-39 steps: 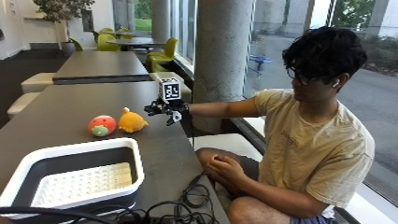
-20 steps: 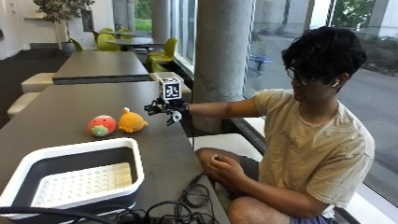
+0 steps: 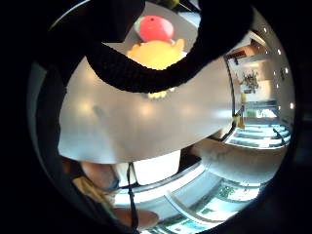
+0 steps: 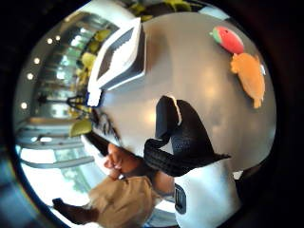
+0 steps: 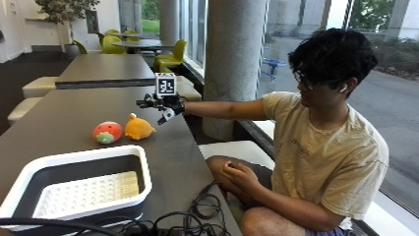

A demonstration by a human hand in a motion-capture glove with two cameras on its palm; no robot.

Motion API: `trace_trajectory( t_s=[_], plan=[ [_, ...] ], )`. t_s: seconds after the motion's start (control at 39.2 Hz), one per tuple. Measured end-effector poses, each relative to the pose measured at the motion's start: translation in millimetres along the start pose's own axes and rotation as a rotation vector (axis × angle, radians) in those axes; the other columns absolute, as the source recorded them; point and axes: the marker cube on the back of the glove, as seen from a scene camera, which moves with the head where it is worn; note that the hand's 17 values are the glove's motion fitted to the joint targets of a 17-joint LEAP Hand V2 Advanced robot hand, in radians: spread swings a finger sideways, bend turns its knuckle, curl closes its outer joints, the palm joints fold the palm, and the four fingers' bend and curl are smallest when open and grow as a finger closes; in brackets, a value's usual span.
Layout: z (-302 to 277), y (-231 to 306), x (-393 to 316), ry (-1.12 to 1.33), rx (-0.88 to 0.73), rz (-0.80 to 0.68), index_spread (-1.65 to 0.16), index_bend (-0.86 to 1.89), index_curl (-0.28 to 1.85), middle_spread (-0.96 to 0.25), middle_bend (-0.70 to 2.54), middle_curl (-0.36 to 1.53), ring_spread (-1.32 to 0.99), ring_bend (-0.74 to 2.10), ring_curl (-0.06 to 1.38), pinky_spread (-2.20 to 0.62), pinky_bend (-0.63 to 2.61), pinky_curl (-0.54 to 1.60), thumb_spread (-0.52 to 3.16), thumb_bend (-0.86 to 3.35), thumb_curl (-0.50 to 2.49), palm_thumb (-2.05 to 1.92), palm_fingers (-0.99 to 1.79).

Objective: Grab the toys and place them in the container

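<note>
The table [image 5: 78,103] carries a white-rimmed container [image 5: 72,184] at its near end. Beyond it, 2 toys are set touching: orange [image 5: 138,128], red [image 5: 106,132]. The gloved right hand [image 5: 164,105] is held above them, fingers spread, nothing gripped.

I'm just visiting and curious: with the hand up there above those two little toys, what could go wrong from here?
The orange toy and the red toy sit touching, so reaching for one might nudge the other away across the table. The gloved right hand hovers above them, holding nothing, and the container stands well apart nearer the person, so a toy could slip out on the carry. Cables lie beside the container and might snag a passing hand.
</note>
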Motion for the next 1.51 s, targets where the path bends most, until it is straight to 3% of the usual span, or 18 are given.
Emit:
trace_trajectory(
  t_s=[0.36,0.59,0.74,0.82,0.87,0.89,1.05,1.17,1.35,1.51],
  plan=[
    [9.7,-159.8,79.7,0.021,-0.096,0.153,-0.25,0.02,0.13,0.01,0.11,0.17,0.00,0.24,0.23,0.03,1.04,0.38,1.40,0.04,0.24,0.17,-0.29],
    [55.3,-228.1,102.2,-0.002,-0.296,0.318,-0.25,-0.01,0.09,0.03,0.06,0.16,0.02,0.20,0.24,0.04,1.22,0.42,1.34,0.03,0.27,0.23,-0.40],
    [84.5,-237.1,44.6,-0.030,-0.486,0.487,-0.25,0.00,0.07,0.06,0.02,0.13,0.04,0.16,0.24,0.07,1.39,0.45,1.29,0.01,0.28,0.24,-0.47],
    [90.9,-238.4,23.1,-0.116,-0.481,0.525,-0.26,0.03,0.07,0.07,0.04,0.12,0.05,0.19,0.25,0.07,1.43,0.46,1.32,0.04,0.30,0.31,-0.38],
    [83.7,-241.7,19.2,-0.129,-0.422,0.481,-0.27,0.11,0.09,0.06,0.11,0.13,0.05,0.26,0.26,0.05,1.38,0.45,1.35,0.07,0.32,0.36,-0.17],
    [78.2,-243.1,17.9,-0.123,-0.390,0.454,-0.28,0.20,0.11,0.05,0.19,0.15,0.03,0.34,0.29,-0.01,1.30,0.42,1.38,0.12,0.34,0.44,0.09],
    [61.5,-248.5,68.7,-0.121,-0.200,0.347,-0.29,0.19,0.12,-0.03,0.26,0.19,-0.10,0.65,0.33,-0.19,1.17,0.35,1.44,0.21,0.42,0.61,0.60],
    [31.5,-245.7,66.6,-0.121,-0.085,0.185,-0.29,0.20,0.16,-0.09,0.28,0.22,-0.20,0.73,0.40,-0.28,1.12,0.36,1.34,0.23,0.48,0.69,0.66],
    [-40.0,-227.2,-22.1,-0.183,0.001,-0.003,-0.31,0.21,0.20,-0.16,0.30,0.26,-0.29,0.75,0.45,-0.34,1.10,0.37,1.21,0.21,0.56,0.74,0.68],
    [-92.2,-214.9,-96.9,-0.274,0.085,-0.033,-0.31,0.20,0.23,-0.19,0.29,0.28,-0.33,0.74,0.47,-0.36,1.10,0.38,1.14,0.19,0.60,0.75,0.65]
  ],
)
